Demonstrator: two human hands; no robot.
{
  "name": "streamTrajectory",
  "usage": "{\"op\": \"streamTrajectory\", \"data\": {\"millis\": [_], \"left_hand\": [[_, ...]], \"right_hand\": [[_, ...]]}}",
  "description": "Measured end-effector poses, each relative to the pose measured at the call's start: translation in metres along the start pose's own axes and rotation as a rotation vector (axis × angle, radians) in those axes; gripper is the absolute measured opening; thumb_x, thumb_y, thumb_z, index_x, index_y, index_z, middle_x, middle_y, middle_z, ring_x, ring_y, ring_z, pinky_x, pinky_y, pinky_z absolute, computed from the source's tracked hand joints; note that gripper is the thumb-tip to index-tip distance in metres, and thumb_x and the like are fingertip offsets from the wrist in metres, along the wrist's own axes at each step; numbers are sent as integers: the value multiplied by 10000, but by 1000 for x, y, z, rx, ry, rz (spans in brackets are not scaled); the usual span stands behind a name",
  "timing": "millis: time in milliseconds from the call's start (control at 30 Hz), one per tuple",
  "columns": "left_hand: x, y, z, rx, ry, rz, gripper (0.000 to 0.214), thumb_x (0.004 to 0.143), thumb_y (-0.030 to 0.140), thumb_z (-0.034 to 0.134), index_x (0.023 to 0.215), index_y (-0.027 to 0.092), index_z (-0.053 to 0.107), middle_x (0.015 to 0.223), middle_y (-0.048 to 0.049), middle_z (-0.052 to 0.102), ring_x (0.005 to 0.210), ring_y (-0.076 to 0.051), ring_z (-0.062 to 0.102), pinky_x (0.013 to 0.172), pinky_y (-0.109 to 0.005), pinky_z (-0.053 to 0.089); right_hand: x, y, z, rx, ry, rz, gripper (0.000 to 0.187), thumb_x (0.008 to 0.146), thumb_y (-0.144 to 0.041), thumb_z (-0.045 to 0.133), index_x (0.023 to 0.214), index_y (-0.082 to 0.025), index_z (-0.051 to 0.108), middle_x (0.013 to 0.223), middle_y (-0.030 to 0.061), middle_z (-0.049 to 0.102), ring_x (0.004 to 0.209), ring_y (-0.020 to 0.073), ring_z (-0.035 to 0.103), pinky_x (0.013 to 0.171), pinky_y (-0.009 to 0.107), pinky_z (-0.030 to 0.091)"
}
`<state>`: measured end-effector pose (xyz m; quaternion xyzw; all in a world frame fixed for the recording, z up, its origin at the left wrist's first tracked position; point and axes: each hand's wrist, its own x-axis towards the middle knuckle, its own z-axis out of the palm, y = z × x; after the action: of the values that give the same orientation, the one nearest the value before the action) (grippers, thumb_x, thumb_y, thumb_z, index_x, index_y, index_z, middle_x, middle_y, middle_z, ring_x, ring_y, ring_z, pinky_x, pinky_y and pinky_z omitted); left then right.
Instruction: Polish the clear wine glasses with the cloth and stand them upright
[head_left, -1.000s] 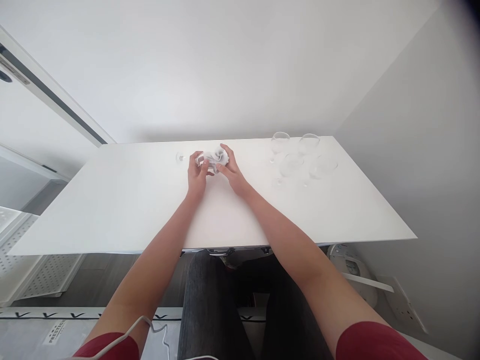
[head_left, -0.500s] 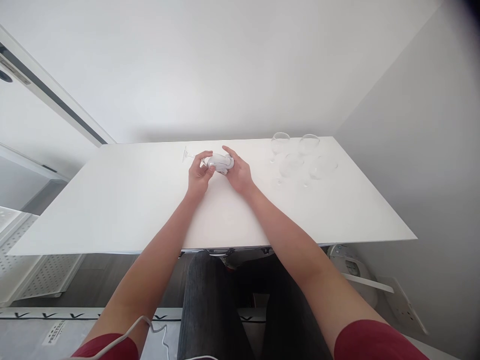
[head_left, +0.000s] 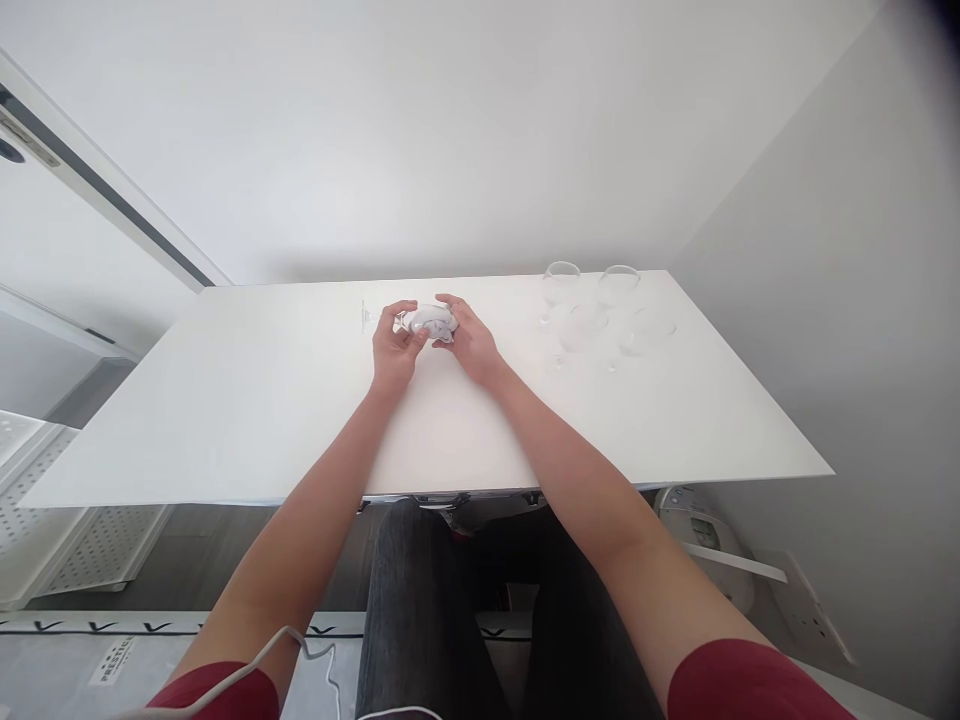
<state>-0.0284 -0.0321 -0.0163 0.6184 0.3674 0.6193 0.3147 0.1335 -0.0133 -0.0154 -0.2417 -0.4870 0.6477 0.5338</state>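
My left hand (head_left: 394,352) is closed around a clear stemmed wine glass (head_left: 366,317), held on its side with the foot pointing left. At its bowl is a crumpled white cloth (head_left: 433,321) with dark lines on it. My right hand (head_left: 475,346) curls around the cloth at the bowl's rim end, fingers bent and palm facing left. How much of the cloth lies inside the bowl and how much outside, I cannot tell. Both hands are above the back middle of the white table (head_left: 225,400).
Several clear stemmed glasses, among them one at the back (head_left: 562,285), stand at the table's right and are hard to see against the white. A wall (head_left: 450,130) rises behind the table. Below its front edge are my legs (head_left: 427,620), a white cable (head_left: 247,665) and a rounded appliance (head_left: 701,535).
The glass has shifted slightly left and turned a little, its foot now more edge-on. My right hand has moved left with the cloth, which bunches differently. My left hand has moved only slightly.
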Motion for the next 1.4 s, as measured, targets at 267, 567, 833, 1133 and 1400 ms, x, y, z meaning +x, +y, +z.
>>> {"op": "streamTrajectory", "data": {"millis": [267, 567, 833, 1133, 1400], "left_hand": [[-2, 5, 2, -41, -93, -32, 504, 869, 560, 764, 1259, 279, 613, 1487, -124, 537, 1243, -268, 635, 997, -398, 577], [-4, 6, 4, -186, -268, -111, 277, 869, 495, 777, 980, 242, 790, 1691, -83, 376, 1440, -368, 539, 1105, -513, 548], [8, 11, -3, -456, -225, -806, 694, 924, 792, 455, 1098, 154, 667, 785, -86, 723, 450, -149, 620, 409, -273, 486], [4, 20, -7, -528, -490, -804, 370, 858, 410, 719, 1081, 116, 749, 798, -85, 723, 650, -190, 724, 606, -317, 621], [2, 13, -11, -560, -661, -743, 509, 797, 355, 861, 1233, 139, 710, 774, -30, 653, 707, -169, 709, 765, -361, 646]], "right_hand": [[-4, 0, 4, -3, -73, -69, 567, 858, -504, 762, 1350, -339, 534, 1197, 14, 666, 1110, 199, 639, 976, 362, 550], [7, 2, -16, 121, 256, -176, 625, 741, -536, 875, 1219, -308, 543, 991, -5, 662, 885, 164, 637, 763, 294, 535], [5, -5, -20, 67, 278, -266, 586, 699, -500, 913, 1113, -303, 547, 891, -33, 608, 805, 139, 581, 749, 278, 518], [1, -9, -12, -21, 270, -206, 555, 725, -550, 872, 1110, -296, 563, 882, -39, 594, 812, 133, 579, 768, 269, 516], [12, 1, -29, 68, 418, -206, 531, 850, -747, 623, 1109, -288, 559, 1025, 25, 639, 966, 189, 630, 798, 324, 541]]}}
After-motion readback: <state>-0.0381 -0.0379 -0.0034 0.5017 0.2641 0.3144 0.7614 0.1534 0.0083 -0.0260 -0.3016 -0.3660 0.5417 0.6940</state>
